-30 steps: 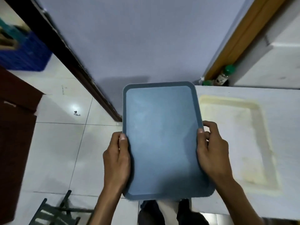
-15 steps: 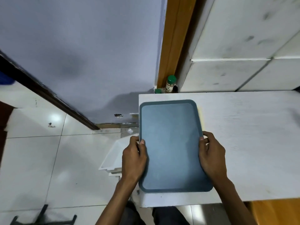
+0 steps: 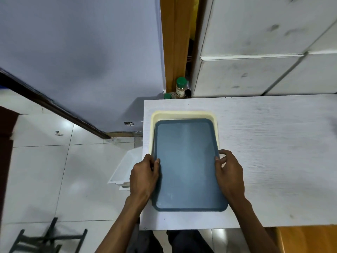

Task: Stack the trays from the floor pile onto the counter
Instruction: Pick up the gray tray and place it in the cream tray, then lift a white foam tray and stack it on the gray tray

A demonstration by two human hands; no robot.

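While both hands grasp it by its long sides, the blue tray (image 3: 186,165) lies over the cream tray (image 3: 184,114) on the white counter (image 3: 264,152). The left hand (image 3: 145,175) has its thumb on the left rim, and the right hand (image 3: 230,171) has its thumb on the right rim. White trays (image 3: 124,168) are stacked on the floor (image 3: 45,170) just beside the counter.

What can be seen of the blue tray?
The blue tray is a rectangular, matte, plastic-looking tray with rounded corners, a raised darker rim and nothing in it. It lies over the cream tray on the counter, offset toward the person so the cream rim shows beyond it. The left hand and right hand grip its long edges.
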